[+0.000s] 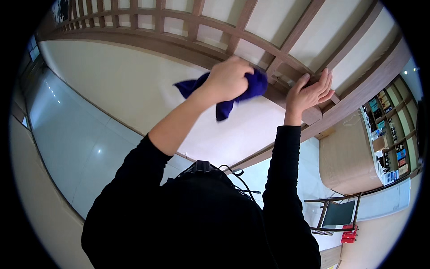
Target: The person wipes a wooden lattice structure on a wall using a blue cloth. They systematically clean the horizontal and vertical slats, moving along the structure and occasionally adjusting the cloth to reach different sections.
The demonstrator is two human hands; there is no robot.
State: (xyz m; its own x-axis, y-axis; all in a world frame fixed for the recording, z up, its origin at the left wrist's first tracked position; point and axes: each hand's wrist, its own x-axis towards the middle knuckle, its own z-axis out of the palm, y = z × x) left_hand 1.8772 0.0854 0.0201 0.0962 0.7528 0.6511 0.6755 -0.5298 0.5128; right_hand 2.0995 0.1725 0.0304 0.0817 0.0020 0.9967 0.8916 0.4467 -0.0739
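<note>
My left hand (230,80) is closed around a dark purple-blue cloth (257,84), whose loose corners hang out on both sides of the fist. Both cloth and hand are somewhat blurred, beside the lower rail of a brown wooden lattice (215,55). Over to the right, my right hand (312,89) rests against the lattice near its corner, thumb apart from the extended fingers and no object held in it. Whether its fingertips curl around a bar cannot be told. Pale panels lie behind the bars.
Below the lattice is a cream wall panel (134,80). Glossy pale floor tiles (90,134) stretch along the left. At right are a counter (349,151), shelves with goods (399,111), a dark-framed chair (339,213) and red containers (349,235). Black cables (247,190) hang at my chest.
</note>
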